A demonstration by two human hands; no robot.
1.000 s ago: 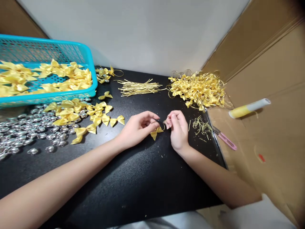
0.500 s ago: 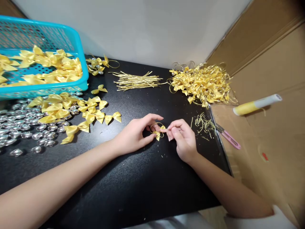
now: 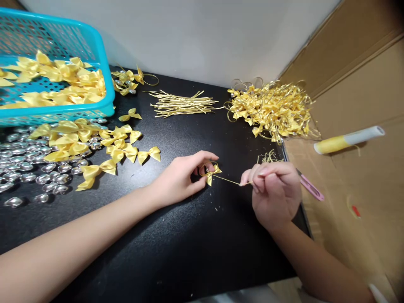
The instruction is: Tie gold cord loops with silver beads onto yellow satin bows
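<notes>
Near the middle of the black table, my left hand (image 3: pixel 183 176) grips a small yellow bow (image 3: pixel 209 177) with a gold loop and a small shiny bead between thumb and fingers. A thin gold cord (image 3: pixel 227 180) runs taut from the bow to the right. Its other end is pinched in the closed fingers of my right hand (image 3: pixel 274 193), which is held to the right of the bow. Tiny gold scraps lie on the table just below the bow.
Left: a turquoise basket (image 3: pixel 105 80) of yellow bows, loose bows (image 3: pixel 121 149) and silver beads (image 3: pixel 27 160). Behind: gold cords (image 3: pixel 183 104) and a heap of looped bows (image 3: pixel 273 109). Right: cord clippings (image 3: pixel 269 157), a pink-handled tool (image 3: pixel 312 187) and a yellow-white roll (image 3: pixel 349 140).
My right hand has moved right, away from the bow, and the cord now stretches between my hands. My left hand stays nearly in place. The view has shifted slightly.
</notes>
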